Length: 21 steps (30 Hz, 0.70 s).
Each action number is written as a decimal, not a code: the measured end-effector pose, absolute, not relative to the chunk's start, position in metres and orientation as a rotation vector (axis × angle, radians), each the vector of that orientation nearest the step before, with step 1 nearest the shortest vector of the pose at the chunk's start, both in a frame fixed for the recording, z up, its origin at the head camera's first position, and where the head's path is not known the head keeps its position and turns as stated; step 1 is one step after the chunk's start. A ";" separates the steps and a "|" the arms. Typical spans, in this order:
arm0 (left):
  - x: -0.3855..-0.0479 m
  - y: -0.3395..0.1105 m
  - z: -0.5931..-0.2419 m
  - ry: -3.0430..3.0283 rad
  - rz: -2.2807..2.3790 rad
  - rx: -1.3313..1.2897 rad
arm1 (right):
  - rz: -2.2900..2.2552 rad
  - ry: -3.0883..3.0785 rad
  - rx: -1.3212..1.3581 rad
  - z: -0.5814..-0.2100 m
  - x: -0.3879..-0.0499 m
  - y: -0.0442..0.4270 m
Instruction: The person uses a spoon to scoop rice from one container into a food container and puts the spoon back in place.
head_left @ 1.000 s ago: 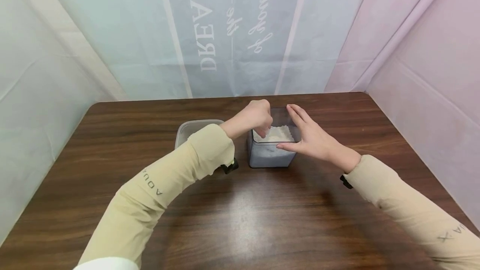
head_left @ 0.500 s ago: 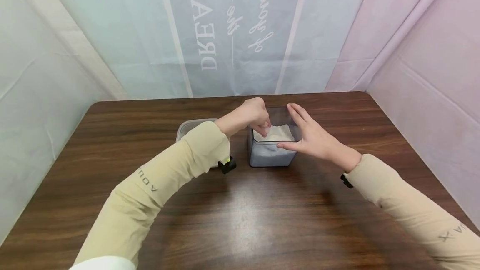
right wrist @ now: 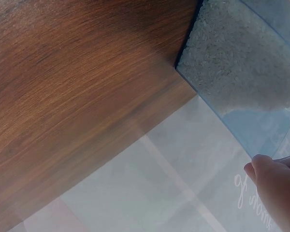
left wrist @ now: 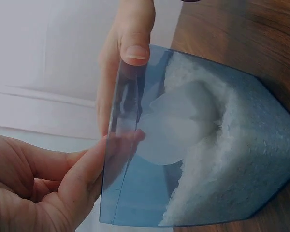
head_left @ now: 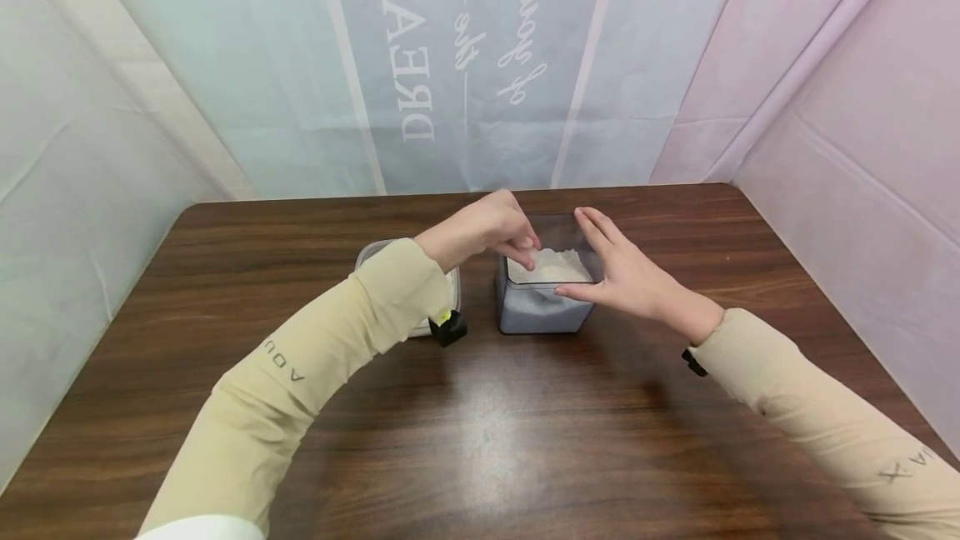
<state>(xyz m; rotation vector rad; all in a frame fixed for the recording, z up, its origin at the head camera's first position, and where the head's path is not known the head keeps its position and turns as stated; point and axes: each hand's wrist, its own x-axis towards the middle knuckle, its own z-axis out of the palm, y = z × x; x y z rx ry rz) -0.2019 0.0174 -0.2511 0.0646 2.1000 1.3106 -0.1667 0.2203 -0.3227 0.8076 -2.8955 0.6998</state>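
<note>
A smoky see-through box [head_left: 542,315] of white rice [head_left: 562,268] stands on the table. My left hand [head_left: 497,227] reaches over its left side and, in the left wrist view, pinches a translucent white scoop [left wrist: 183,121] whose bowl is in the rice. The scoop's handle is mostly hidden by the fingers [left wrist: 89,166]. On the box's right side my right hand [head_left: 637,282] holds the rim, thumb against the near wall and fingers at the far one. The right wrist view shows fingertips [right wrist: 262,162] at the rim's corner.
A second clear container [head_left: 367,254] stands left of the box, largely covered by my left forearm [head_left: 330,357]. Both rest toward the back of the brown wooden table [head_left: 480,440]. Cloth hangings [head_left: 480,123] rise behind and at the sides.
My left hand and forearm have shifted slightly left, with the wrist turning so the thumb and fingers show more. The right hand and box stay in place.
</note>
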 end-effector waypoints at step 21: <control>-0.206 0.006 -0.256 1.811 1.605 -0.090 | 0.687 -2.882 0.830 -0.321 -0.168 0.220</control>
